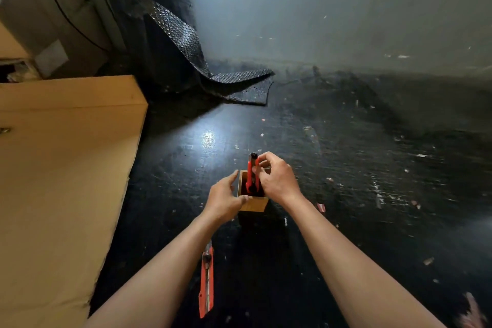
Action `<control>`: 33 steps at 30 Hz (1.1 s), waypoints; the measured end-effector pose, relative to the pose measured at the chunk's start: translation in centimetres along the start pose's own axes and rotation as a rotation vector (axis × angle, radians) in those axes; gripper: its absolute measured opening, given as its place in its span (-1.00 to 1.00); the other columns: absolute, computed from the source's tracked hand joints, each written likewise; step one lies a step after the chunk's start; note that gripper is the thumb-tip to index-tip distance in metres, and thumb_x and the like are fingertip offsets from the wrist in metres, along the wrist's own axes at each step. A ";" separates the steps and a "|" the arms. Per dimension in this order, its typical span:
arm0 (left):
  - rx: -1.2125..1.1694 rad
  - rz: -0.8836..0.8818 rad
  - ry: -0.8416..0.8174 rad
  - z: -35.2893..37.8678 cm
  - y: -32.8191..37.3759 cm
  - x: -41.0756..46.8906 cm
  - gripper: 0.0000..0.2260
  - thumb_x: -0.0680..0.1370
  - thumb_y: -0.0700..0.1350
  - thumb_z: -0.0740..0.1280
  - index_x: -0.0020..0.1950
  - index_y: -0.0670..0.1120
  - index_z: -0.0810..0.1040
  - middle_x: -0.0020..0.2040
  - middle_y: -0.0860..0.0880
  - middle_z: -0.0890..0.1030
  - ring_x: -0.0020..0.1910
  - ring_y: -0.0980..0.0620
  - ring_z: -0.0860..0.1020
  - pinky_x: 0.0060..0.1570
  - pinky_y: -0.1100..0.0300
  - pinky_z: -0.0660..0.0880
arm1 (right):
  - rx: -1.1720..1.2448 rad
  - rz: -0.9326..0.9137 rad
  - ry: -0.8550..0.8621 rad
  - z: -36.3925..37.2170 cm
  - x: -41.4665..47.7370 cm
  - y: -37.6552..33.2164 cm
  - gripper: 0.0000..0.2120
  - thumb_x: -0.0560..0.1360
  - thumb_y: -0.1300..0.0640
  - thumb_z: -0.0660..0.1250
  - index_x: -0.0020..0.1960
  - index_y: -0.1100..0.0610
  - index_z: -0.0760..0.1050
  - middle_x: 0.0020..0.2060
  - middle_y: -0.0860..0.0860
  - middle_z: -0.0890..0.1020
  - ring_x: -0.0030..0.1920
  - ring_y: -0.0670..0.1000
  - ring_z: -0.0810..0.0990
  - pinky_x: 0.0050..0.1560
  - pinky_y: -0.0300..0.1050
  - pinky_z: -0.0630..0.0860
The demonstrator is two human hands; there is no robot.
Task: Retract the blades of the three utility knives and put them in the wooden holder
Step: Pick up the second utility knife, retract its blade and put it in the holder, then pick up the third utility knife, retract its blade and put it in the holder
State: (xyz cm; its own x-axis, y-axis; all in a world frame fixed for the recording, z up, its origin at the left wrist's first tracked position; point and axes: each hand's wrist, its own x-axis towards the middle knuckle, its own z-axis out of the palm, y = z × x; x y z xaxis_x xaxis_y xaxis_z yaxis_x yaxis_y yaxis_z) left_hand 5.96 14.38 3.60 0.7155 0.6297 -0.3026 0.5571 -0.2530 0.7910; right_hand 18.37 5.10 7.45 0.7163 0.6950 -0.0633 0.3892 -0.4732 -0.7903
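Observation:
A small square wooden holder (254, 205) stands on the dark floor in the middle of the view. A red utility knife (250, 172) stands upright in it, its dark end pointing up. My right hand (277, 178) pinches this knife near its top, from the right. My left hand (225, 200) grips the holder's left wall, thumb on the near rim. Another red utility knife (207, 278) lies flat on the floor between my forearms, partly under my left arm. Whether more knives sit inside the holder is hidden.
A large flat cardboard sheet (61, 181) covers the floor to the left. A roll of dark bubble wrap (165, 24) leans at the back, its loose end trailing on the floor. A grey wall (346, 8) rises behind. Small scraps dot the floor.

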 end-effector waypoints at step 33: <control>0.097 -0.037 0.203 -1.4 -8.4 -10.4 -0.64 0.52 -0.18 0.48 0.32 -0.09 0.62 0.17 -0.03 0.70 0.10 0.08 0.65 0.03 0.35 0.48 | -0.178 0.041 -0.231 6.6 -11.0 0.8 -0.71 0.59 0.09 0.37 0.30 0.07 0.54 0.12 0.02 0.67 0.11 0.01 0.64 0.14 -0.01 0.61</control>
State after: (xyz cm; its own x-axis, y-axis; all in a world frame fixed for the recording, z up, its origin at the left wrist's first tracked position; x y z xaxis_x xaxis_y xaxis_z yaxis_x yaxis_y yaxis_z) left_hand -6.76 10.98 0.82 0.5999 0.7723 -0.2090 0.6262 -0.2907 0.7234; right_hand 6.96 0.64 3.48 0.5906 0.7683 -0.2467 0.4723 -0.5770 -0.6663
